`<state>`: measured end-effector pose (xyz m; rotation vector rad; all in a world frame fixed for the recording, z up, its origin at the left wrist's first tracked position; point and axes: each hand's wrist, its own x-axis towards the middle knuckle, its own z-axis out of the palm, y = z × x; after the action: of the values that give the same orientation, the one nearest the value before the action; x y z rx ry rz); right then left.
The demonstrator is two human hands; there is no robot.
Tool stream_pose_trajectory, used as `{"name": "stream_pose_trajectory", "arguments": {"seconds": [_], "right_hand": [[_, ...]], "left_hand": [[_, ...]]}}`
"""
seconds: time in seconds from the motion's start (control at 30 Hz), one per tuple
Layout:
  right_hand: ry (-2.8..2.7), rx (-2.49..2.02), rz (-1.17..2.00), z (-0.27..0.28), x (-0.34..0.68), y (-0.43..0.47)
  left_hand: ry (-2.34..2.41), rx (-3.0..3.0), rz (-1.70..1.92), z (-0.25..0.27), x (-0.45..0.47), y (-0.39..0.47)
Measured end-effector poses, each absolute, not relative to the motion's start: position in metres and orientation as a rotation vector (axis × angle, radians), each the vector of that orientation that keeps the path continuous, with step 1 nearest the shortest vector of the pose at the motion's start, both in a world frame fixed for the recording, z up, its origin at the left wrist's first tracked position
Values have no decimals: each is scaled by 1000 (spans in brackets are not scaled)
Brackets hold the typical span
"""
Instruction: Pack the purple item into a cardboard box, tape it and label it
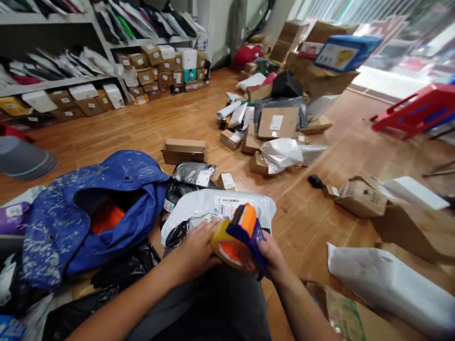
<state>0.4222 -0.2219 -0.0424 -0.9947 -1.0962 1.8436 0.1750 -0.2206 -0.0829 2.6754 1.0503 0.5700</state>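
My right hand point(273, 255) is closed round the side of a purple and orange tape dispenser point(258, 239), held above my lap. A yellow roll of packing tape point(221, 239) with an orange core sits on it. The fingers of my left hand point(199, 246) are closed against the left edge of that roll; what the fingertips pinch is partly hidden. Just beyond both hands lies a grey-white mailer bag point(192, 203) with a printed label point(227, 204), its near part covered by the dispenser and my left hand.
To my left lies an open blue sack point(117, 175) with something orange inside. An open carton point(185, 149) and black parcels point(194, 174) lie ahead. Piled boxes point(279, 121) stand farther off, shelves of parcels point(60, 85) behind. More cartons point(362, 196) and a white package point(391, 284) lie right.
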Motion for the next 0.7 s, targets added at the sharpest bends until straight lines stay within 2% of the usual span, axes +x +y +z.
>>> {"name": "stream_pose_trajectory", "arguments": {"seconds": [0.07,0.13,0.2,0.33,0.43,0.57,0.7], "right_hand": [[-1069,-952,1847,-55,415,-214],[-1067,-923,1836,-62,414,-209],[-1102,-889,1851,-64,414,-205],[-1164,-878,1908,-64,411,-198],[-1199,-846,1939,-65,409,-194],[-1272,-843,2041,-62,396,-190],[-1378,-993,2113,-62,372,-181]], "left_hand": [[1073,2697,846,-88,141,-229],[1428,2514,1115,-94,110,-233],[1744,2097,1213,-100,89,-229],[1586,1191,1075,-106,85,-215],[1372,798,1097,-100,101,-223],[1319,861,1077,-93,120,-251],[1550,1047,967,-108,118,-256]]}}
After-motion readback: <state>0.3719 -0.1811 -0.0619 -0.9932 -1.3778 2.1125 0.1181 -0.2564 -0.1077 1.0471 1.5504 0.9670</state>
